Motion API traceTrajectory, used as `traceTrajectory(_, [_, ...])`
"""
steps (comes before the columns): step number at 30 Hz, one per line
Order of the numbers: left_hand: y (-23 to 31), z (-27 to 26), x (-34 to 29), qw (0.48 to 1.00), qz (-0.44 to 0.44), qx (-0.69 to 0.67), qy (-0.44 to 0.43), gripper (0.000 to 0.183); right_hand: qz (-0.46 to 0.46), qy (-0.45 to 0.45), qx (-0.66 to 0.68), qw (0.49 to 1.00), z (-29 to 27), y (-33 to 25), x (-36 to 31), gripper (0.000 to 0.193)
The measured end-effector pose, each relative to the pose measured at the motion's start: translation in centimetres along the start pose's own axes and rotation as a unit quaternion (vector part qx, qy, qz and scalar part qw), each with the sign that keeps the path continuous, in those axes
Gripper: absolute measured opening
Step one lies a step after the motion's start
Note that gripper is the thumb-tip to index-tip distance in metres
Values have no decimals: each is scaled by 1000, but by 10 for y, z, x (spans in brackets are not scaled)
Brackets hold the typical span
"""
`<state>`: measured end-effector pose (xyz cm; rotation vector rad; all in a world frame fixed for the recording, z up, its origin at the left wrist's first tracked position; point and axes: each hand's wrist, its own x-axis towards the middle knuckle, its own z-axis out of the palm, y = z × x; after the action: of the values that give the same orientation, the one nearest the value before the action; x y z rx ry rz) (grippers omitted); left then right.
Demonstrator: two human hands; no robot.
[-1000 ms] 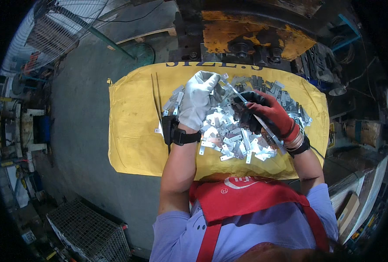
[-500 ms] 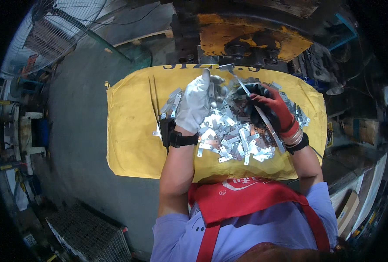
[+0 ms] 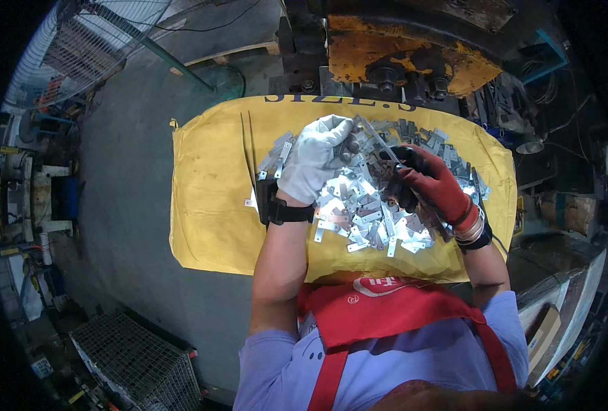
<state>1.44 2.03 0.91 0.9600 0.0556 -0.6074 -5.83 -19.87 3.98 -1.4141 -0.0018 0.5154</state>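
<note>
A heap of small flat metal strips with holes [image 3: 369, 216] lies on a yellow sack [image 3: 205, 226]. Over the heap's far left part, my left hand [image 3: 314, 157], in a white glove, is closed with its fingers curled; what lies within them I cannot make out. My right hand [image 3: 434, 181], in a red glove with dark fingers, grips long thin metal tweezers [image 3: 381, 140]. Their far end reaches up beside the fingertips of my left hand. A second pair of long dark tweezers [image 3: 247, 147] lies on the sack left of the heap.
A machine with worn orange paint [image 3: 379, 51] stands just beyond the sack. At the far left is a large wire-caged fan [image 3: 78, 55] on a green pole. A wire mesh crate [image 3: 136, 359] sits on the floor at lower left, and a grey bench [image 3: 557, 264] at right.
The fingers of my left hand have curled in. My right hand has shifted slightly, and the tweezers' end, with a metal piece at it before, has come down toward my left fingertips.
</note>
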Motion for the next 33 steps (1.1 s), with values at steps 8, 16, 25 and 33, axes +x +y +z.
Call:
traceTrajectory(8, [10,15,-6,997,3,37,70,14,-25,-1,-7,1000,-8,9,1,33])
traceTrajectory(16, [-1,7,4,994,39,64,85,15,-12,17,-9,1000,-12,7,9,25])
traceTrajectory(25, [-8,6,9,996,60,-41,54,20,-69,4,95,993,-44,8,51,28])
traceTrajectory(33, [-11,-1,11,998,61,-9,25,20,-28,-19,194,980,-51,2,66,27])
